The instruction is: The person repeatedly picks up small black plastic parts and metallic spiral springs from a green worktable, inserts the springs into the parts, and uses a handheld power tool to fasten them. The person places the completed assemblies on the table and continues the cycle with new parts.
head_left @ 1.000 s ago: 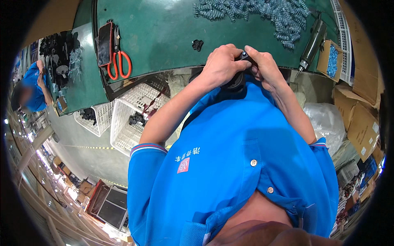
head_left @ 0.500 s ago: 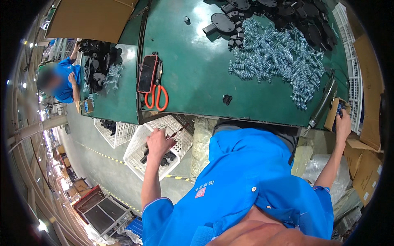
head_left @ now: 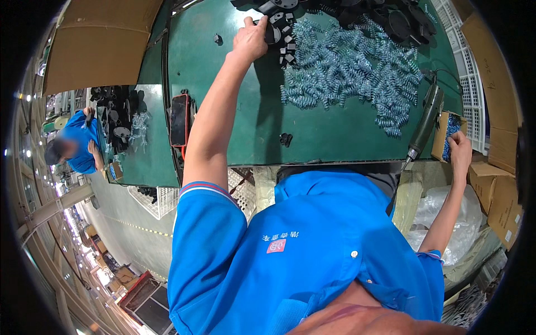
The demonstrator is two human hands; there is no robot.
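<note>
My left hand (head_left: 251,40) reaches across the green table (head_left: 223,134). Its visible fingers are apart, over the stub end of a black oval plastic part (head_left: 272,34). Some of its fingertips are hidden there. Just right of it lie small black blocks (head_left: 287,47) and a wide heap of bluish metal coil springs (head_left: 352,67). At the table's right edge, my right hand (head_left: 461,152) dips its fingertips into a small cardboard box (head_left: 440,137) of tiny blue metal pieces (head_left: 451,127). Those fingers are pinched together, and whatever is between them is too small to make out.
A dark green power screwdriver (head_left: 427,114) lies beside the small box. More black parts (head_left: 385,19) are piled at the back. A phone (head_left: 178,120) rests at the left edge. White crates (head_left: 472,84) and cartons stand right. A co-worker (head_left: 81,139) sits far left.
My left hand has moved up from the white basket of black parts beside the table to the black oval part on it. My right hand stays at the small box. The view has shifted.
</note>
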